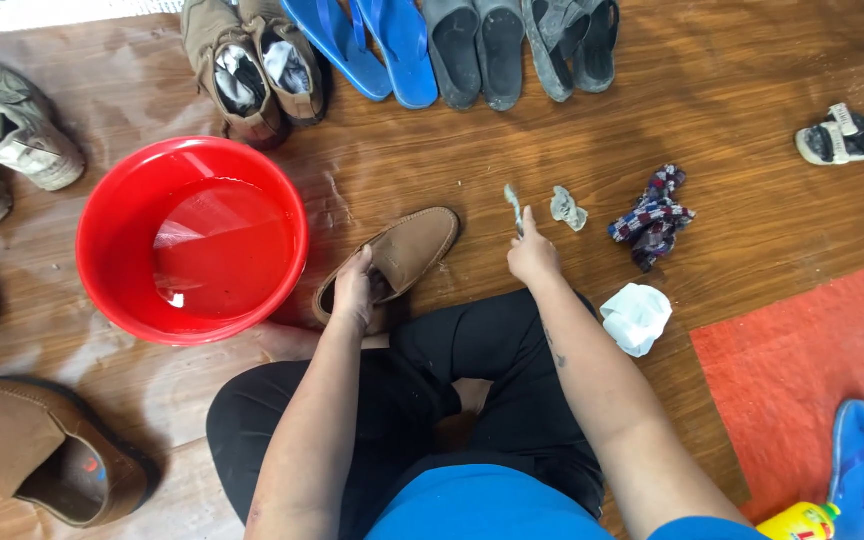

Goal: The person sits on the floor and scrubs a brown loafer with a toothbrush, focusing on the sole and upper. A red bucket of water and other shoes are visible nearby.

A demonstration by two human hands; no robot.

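a: looking down through the head view, the left hand (pixel 354 290) is tucked into the opening of the tan suede slip-on shoe (pixel 402 255), closed on its collar and pinning it to the brown wooden floor (pixel 752 90).
b: and the right hand (pixel 532 255)?
a: pinched shut on a small grey frayed brush or rag (pixel 514 205), just right of the shoe's toe, not touching it.
b: so which step?
a: cleaning that shoe, i'd judge; next the tool must come across onto the suede.
b: anything near?
a: a round red plastic basin with water (pixel 102 215) sits just left of the shoe, a white crumpled cloth (pixel 637 318) beside the right forearm.
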